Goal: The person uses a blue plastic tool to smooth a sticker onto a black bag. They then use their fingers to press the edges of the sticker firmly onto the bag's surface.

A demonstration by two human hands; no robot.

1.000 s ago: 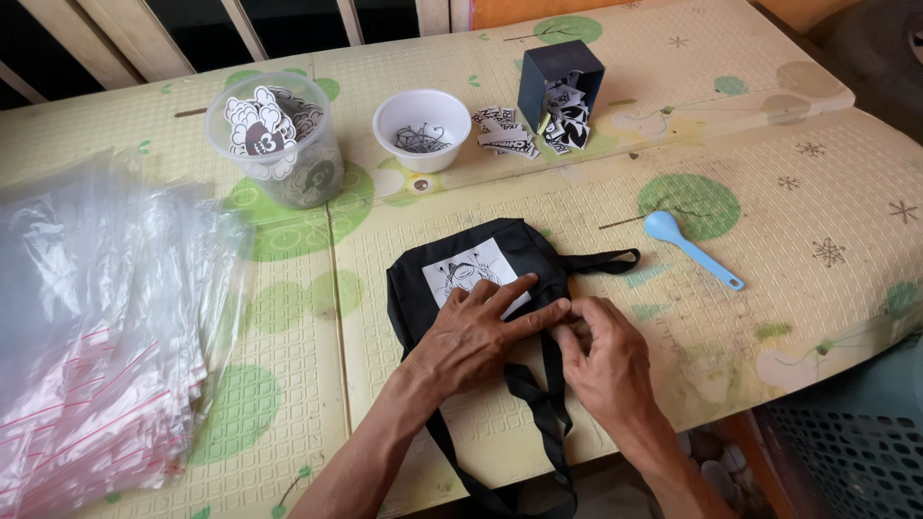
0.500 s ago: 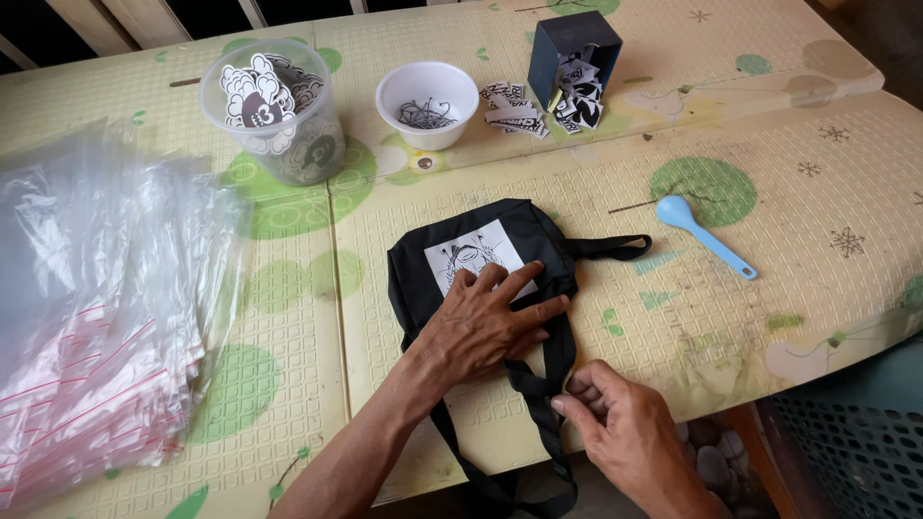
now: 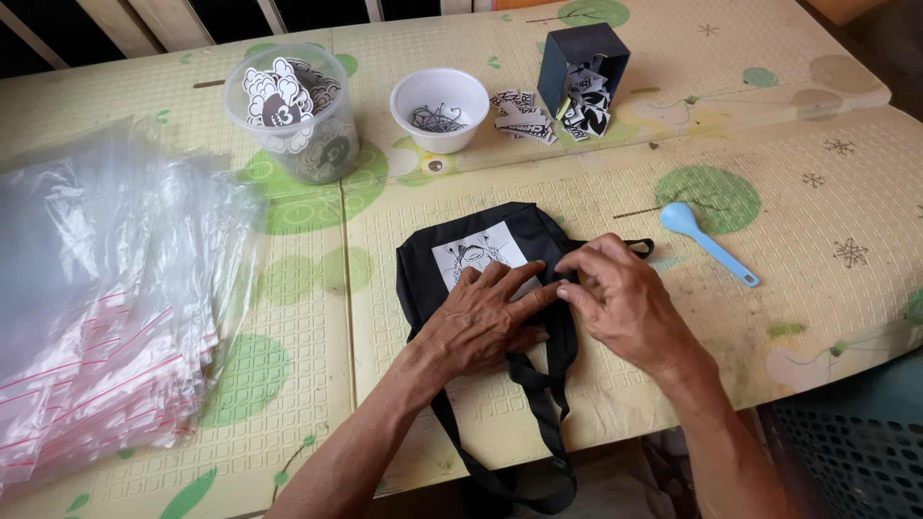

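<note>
My left hand [image 3: 486, 322] stays pressed flat, fingers spread, on the black bag [image 3: 500, 279] at the mat's [image 3: 596, 183] near edge. My right hand [image 3: 620, 303], down by the strap [image 3: 543, 423] half a second ago, now pinches the bag's right edge.

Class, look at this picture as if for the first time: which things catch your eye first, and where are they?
At the centre, the left hand and right hand press on a small black bag with a white picture patch. A big stack of clear plastic bags fills the left side. Behind stand a tub of cut-out stickers and a white bowl.
</note>
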